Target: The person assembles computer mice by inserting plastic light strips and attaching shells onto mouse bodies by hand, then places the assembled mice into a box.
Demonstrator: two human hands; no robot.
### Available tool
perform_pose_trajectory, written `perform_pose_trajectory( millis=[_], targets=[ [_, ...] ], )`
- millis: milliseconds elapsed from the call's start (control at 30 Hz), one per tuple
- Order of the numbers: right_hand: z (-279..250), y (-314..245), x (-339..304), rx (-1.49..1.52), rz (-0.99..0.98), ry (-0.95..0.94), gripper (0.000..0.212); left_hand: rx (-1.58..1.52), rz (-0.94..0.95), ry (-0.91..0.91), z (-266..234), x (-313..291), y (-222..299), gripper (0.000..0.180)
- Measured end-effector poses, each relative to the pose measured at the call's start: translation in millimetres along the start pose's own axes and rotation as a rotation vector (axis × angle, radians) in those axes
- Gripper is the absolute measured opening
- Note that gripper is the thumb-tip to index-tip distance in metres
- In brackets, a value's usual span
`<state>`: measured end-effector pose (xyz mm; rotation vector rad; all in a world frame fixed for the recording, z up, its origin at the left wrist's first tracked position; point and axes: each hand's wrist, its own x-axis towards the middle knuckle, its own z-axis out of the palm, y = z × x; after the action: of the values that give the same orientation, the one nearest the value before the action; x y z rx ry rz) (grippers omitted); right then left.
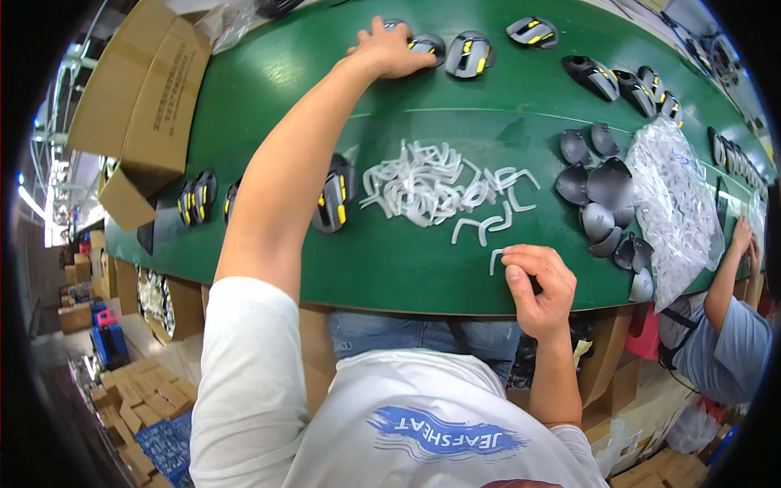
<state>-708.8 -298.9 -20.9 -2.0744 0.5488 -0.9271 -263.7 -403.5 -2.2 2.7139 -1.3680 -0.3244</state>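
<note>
My left hand (382,50) reaches to the far side of the green table, fingers spread over two grey-and-black shells with yellow stripes. One striped shell (428,49) shows beside my thumb; the palm hides part of the other, and I see no firm grip. Close to the near edge, my right hand (543,285) pinches a small bent piece of translucent white plastic (495,260) between thumb and fingers. Beyond it lies a loose pile of similar bent plastic pieces (423,183). Another striped shell (469,55) sits just right of my left hand.
Dark rounded cups (608,185) are grouped at the right, beside a clear bag (671,211) full of white pieces. More striped shells (590,77) stand at the far right and under my left arm. An open cardboard box (150,89) stands left. A co-worker's hand (740,236) is at right.
</note>
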Motion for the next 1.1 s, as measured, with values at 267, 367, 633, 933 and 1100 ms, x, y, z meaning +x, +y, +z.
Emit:
perform_pose_trajectory(
  millis=[267,367,633,933,1100],
  targets=[
    [-6,11,-21,0.109,0.156,0.000,0.015,-0.218,0.085,0.218,-41,-57,-84,0.102],
    [-11,27,-30,0.168,0.156,0.040,0.020,-0.363,0.162,0.234,-88,-148,-147,0.091],
    [-13,37,-21,0.085,0.129,-0.127,0.022,-0.058,-0.369,0.447,-53,-554,-362,0.074],
    [-13,43,-22,-0.043,0.153,-0.152,0.027,-0.108,-1.122,0.113,153,-732,-424,0.088],
    [1,29,-27,-0.141,0.093,-0.178,0.022,-0.014,-1.036,-0.068,192,-745,-457,0.091]
  ],
)
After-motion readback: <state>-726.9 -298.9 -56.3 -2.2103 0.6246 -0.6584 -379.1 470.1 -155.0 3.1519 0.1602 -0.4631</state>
